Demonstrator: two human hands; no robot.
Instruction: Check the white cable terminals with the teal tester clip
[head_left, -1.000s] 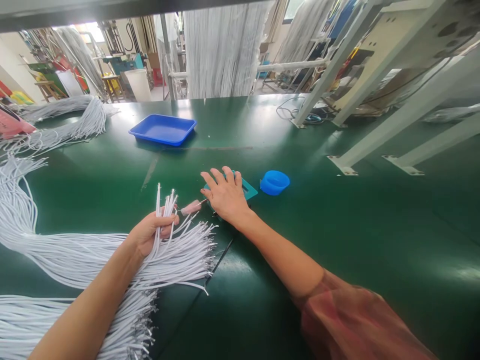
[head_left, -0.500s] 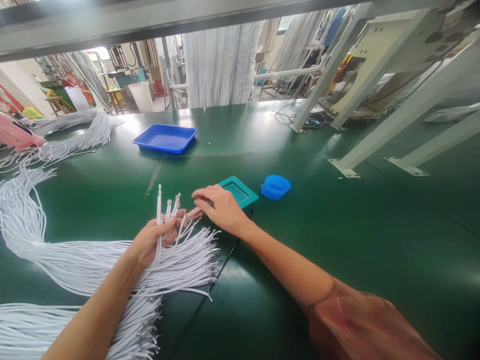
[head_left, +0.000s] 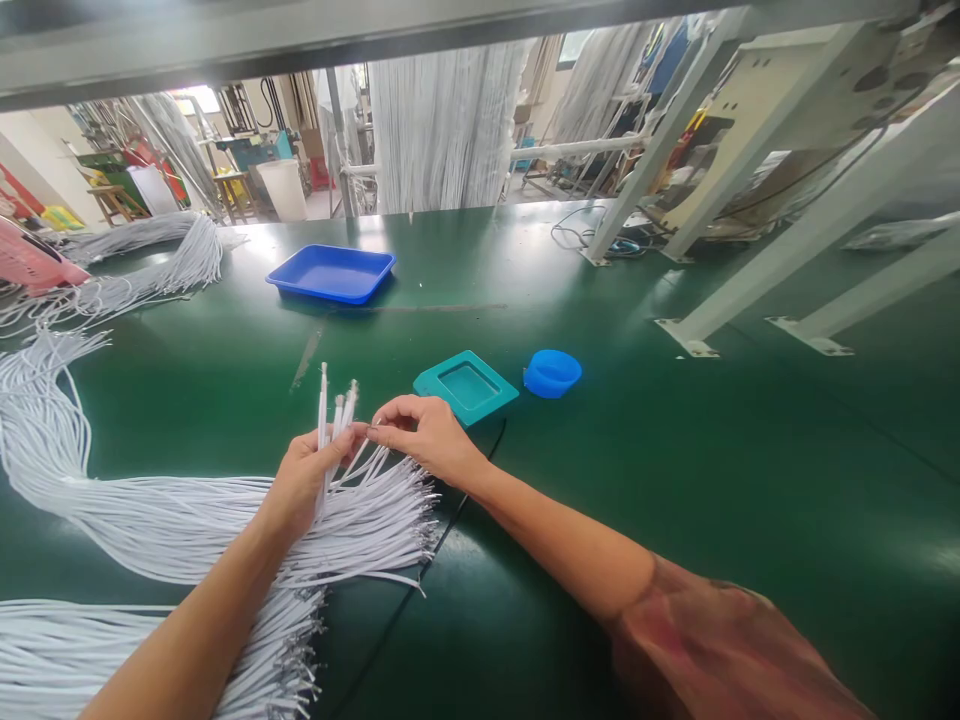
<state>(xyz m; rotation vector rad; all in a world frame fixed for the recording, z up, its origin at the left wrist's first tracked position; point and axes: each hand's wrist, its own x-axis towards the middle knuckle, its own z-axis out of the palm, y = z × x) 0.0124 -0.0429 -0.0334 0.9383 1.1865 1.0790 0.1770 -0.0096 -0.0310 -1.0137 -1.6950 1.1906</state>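
My left hand [head_left: 300,478] is closed around a few white wires [head_left: 323,405] that stand upright with metal-looking tips. Thumb and forefinger of my right hand [head_left: 435,437] pinch the end of a white wire close to my left fingertips; the very tip is partly hidden. Below both hands lies a thick bundle of white wires [head_left: 187,525], its frayed or metal ends pointing right. A second wire bundle [head_left: 67,650] lies nearer, partly behind my left forearm. Just beyond my right hand sits a shallow teal tray [head_left: 491,403], beside a round blue dish [head_left: 553,375].
A blue rectangular tray [head_left: 330,292] stands farther back on the green table [head_left: 675,480]. More wires [head_left: 199,250] and a pink object [head_left: 37,258] lie at far left. Metal frame legs [head_left: 690,338] are bolted down at right, and a beam [head_left: 375,45] crosses above.
My right hand has moved slightly left and down from over the teal tray, closing on a wire end beside my left fingers. More of the tray now shows.
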